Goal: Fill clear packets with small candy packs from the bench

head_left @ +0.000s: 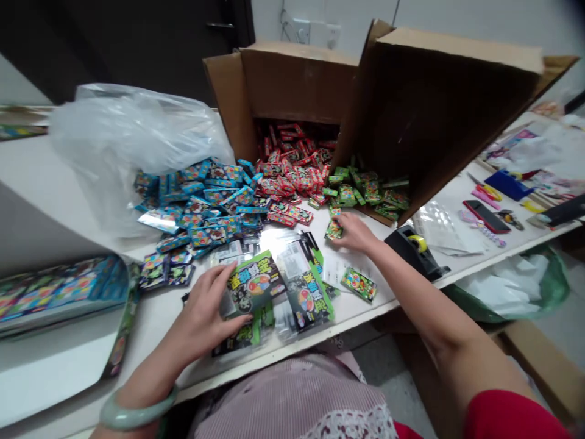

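My left hand (208,311) holds the edge of a black and green printed plastic bag (256,284), thumb below and fingers along its left side. Beneath and beside it lie more such bags (308,292), overlapping near the table's front edge. My right hand (359,233) is closed on a small green candy packet (334,229), close to the heap of green packets (371,190). Another small green packet (359,285) lies alone on the table, below my right forearm.
Heaps of blue packets (214,198) and red packets (297,164) spread before open cardboard boxes (297,79). A clear plastic bag (137,128) stands behind the blue heap. A display box (59,360) is at left. A tape dispenser (414,250) and phone (485,216) are at right.
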### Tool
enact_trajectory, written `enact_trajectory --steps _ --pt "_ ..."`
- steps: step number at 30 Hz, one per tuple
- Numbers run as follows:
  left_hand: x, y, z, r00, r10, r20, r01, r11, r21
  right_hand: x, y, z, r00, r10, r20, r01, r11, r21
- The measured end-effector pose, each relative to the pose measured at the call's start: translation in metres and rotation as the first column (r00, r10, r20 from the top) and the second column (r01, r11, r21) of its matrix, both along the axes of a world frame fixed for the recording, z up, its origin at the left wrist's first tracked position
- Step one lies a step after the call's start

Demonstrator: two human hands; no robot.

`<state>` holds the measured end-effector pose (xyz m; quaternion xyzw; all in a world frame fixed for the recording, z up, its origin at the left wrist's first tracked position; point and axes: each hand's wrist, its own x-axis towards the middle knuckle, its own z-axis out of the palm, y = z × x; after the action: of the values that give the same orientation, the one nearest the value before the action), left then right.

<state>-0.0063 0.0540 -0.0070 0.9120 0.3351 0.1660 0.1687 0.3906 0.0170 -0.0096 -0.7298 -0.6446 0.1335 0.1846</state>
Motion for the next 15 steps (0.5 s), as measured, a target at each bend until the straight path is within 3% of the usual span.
enact_trajectory --steps 2,4,8,12,15 --pt "0.001 -0.005 0.004 1.000 -0.006 0.016 0.006 1.000 -0.025 -0.023 -0.010 0.018 0.999 0.043 -0.013 -0.040 0.985 0.167" --pt "0.004 -0.007 0.008 0.999 -0.026 0.041 0.028 0.999 -0.035 -0.049 -0.022 0.040 0.975 0.222 -0.021 -0.207 0.935 0.287" --pt "0.006 -0.009 0.014 0.996 -0.047 0.070 0.046 0.999 0.014 -0.092 -0.036 0.074 0.865 0.494 0.091 -0.502 0.841 0.201" --pt "-0.001 -0.010 0.013 0.996 -0.044 0.072 0.038 0.997 0.072 -0.104 -0.036 0.082 0.778 0.619 0.105 -0.627 0.773 0.094" --pt "-0.009 -0.012 0.010 0.996 -0.062 0.065 0.060 0.997 0.041 -0.102 -0.038 0.084 0.728 0.676 0.115 -0.685 0.725 0.074"
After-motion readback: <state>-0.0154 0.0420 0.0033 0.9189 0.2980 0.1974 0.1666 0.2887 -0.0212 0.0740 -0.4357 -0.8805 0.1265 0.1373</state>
